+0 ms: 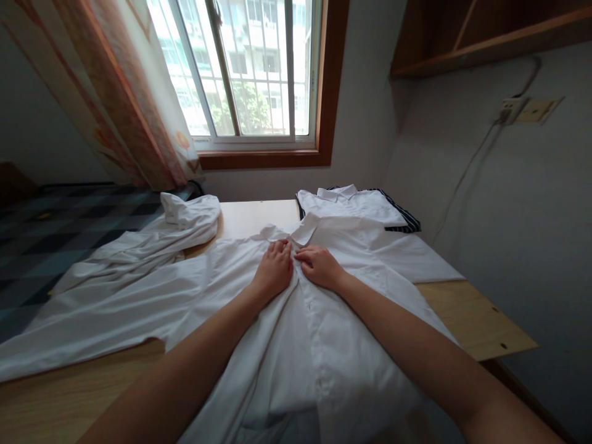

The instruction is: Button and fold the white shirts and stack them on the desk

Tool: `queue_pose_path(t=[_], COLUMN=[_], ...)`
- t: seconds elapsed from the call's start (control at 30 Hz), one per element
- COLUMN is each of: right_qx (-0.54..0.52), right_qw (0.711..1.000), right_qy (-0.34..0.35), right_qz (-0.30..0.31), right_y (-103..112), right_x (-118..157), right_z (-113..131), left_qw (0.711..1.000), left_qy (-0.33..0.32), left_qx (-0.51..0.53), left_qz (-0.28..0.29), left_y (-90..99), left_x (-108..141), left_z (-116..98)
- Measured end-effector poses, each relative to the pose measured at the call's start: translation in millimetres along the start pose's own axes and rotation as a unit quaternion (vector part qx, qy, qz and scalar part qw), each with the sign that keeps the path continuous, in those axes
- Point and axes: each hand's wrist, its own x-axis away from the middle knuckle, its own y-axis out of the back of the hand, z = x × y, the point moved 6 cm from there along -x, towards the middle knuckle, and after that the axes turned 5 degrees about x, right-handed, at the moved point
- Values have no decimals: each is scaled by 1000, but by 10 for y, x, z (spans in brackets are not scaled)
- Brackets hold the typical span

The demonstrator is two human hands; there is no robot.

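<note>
A white long-sleeved shirt (351, 345) lies spread on the wooden table (476, 314), its collar toward the window and its sleeves stretched to both sides. Just below the collar, my left hand (275, 268) is closed on the front edge of the shirt. Close beside it on the right, my right hand (319, 266) has its fingers curled on the other front edge, near the top of the button strip. The front below my hands is partly parted, with a fold running down the left panel.
Folded white and black striped clothes (365, 206) lie at the table's back right. A crumpled white garment (194, 222) is at the back left, beside a checked bed (69, 216). Beyond are a window and curtain (124, 92); a cable (467, 166) hangs on the right wall.
</note>
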Motion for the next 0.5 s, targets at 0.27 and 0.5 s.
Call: queue_pose_path(t=[0.27, 0.5], right_qx=[-158, -99], right_qw=[985, 993], right_qy=[-71, -67], right_qz=[23, 20], right_y=[0, 91], right_x=[-25, 11], right_z=[-267, -297], left_qw=[994, 989], left_qy=[-7, 43], left_qx=[22, -1], left_qz=[109, 139], left_y=[-99, -114], left_x=[-54, -53], left_z=[16, 16])
